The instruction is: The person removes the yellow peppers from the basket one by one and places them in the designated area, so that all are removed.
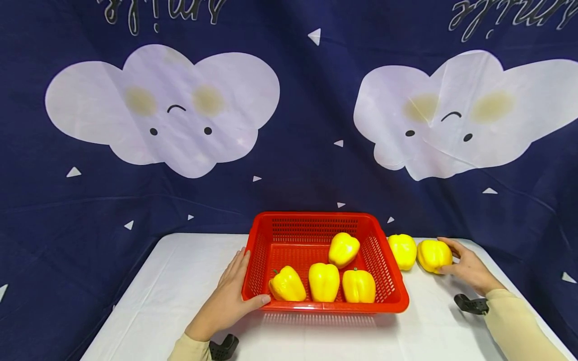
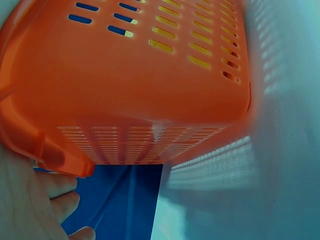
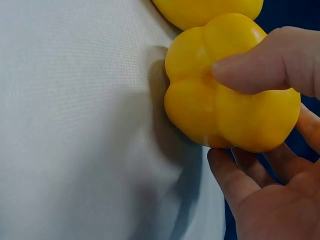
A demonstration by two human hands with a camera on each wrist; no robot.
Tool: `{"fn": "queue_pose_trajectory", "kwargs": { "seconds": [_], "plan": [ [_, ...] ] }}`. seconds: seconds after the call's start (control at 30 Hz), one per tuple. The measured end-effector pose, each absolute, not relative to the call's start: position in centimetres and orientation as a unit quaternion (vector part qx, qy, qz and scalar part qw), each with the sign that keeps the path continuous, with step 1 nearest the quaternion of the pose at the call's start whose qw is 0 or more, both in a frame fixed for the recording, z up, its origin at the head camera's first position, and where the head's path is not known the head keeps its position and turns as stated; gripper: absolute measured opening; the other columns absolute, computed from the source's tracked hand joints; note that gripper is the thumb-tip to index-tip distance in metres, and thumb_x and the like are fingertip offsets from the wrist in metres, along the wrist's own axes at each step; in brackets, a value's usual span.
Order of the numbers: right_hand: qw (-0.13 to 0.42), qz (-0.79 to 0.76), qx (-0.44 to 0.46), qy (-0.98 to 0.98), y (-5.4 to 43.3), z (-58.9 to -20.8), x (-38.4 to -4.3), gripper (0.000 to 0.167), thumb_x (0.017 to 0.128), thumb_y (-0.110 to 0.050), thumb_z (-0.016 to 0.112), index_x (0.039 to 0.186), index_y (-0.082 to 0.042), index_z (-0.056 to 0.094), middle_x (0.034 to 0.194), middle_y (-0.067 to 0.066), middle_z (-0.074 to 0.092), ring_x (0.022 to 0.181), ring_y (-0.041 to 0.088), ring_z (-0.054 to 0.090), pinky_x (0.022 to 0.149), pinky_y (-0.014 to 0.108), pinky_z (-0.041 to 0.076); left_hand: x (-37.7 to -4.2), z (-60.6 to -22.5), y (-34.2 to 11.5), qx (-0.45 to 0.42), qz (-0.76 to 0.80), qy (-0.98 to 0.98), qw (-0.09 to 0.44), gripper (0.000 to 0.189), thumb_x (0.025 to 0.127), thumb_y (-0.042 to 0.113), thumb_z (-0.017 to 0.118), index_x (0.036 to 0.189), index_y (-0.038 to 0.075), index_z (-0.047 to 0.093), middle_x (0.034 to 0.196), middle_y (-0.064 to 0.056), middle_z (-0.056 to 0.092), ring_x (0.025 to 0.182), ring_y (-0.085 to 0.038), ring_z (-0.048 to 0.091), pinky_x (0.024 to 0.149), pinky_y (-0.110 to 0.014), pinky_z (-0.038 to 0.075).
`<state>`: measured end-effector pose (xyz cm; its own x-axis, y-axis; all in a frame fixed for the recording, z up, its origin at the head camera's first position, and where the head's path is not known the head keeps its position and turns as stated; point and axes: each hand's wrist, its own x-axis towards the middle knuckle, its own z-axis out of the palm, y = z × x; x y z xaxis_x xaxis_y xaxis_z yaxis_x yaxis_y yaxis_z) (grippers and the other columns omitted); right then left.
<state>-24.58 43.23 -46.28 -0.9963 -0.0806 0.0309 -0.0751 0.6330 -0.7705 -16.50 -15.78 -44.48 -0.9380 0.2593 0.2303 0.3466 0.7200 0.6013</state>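
The yellow pepper point(image 1: 432, 255) lies inside my right grip, to the left of my palm, between thumb and fingertips. My right hand point(image 1: 469, 269) is bent around it: the thumb presses its near side, the fingers reach to its far side, and they are spread only as wide as the pepper itself. If its underside touches the cloth, I cannot tell. Just to the left of this grip, beyond the held pepper, stands a second yellow pepper point(image 1: 402, 251). Further left is the red basket point(image 1: 325, 307), with four yellow peppers point(image 1: 324, 282) in it. At the other end of the basket, my left hand point(image 1: 230, 296) touches its side with rather straight fingers, the thumb lying on the near rim. Under both hands spreads the white tablecloth point(image 1: 149, 301); beyond them hangs a dark blue backdrop point(image 1: 307, 100).
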Motion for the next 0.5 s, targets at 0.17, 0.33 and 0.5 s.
{"fn": "queue_pose_trajectory", "kwargs": {
  "seconds": [0.17,0.33,0.5],
  "plan": [
    [0.003,-0.423,-0.048,0.905,43.16,-46.29,-24.79,0.095,0.076,0.001,0.077,0.153,0.011,0.022,0.149,0.040,0.027,0.130,0.060,0.028,0.099,0.076,0.030,-16.49,-44.49,-15.79,-0.165,-0.335,-0.925,0.066,0.110,0.084,0.059,0.072,0.160,0.001,0.018,0.166,-0.019,0.013,0.152,-0.037,0.012,0.116,-0.065,0.018],
    [0.003,-0.413,-0.046,0.910,43.12,-46.18,-25.04,0.094,0.075,0.001,0.077,0.152,0.011,0.024,0.148,0.041,0.027,0.129,0.060,0.029,0.099,0.076,0.029,-16.49,-44.48,-15.80,-0.165,-0.334,-0.926,0.064,0.110,0.084,0.059,0.072,0.160,0.001,0.017,0.166,-0.018,0.012,0.153,-0.038,0.012,0.116,-0.065,0.018],
    [0.006,-0.405,-0.045,0.913,43.04,-46.08,-25.05,0.092,0.077,0.001,0.076,0.152,0.011,0.024,0.149,0.041,0.027,0.129,0.060,0.029,0.098,0.076,0.030,-16.50,-44.44,-15.77,-0.164,-0.334,-0.926,0.063,0.110,0.084,0.060,0.071,0.160,0.002,0.017,0.166,-0.018,0.012,0.153,-0.037,0.011,0.116,-0.066,0.018]
  ]
}}
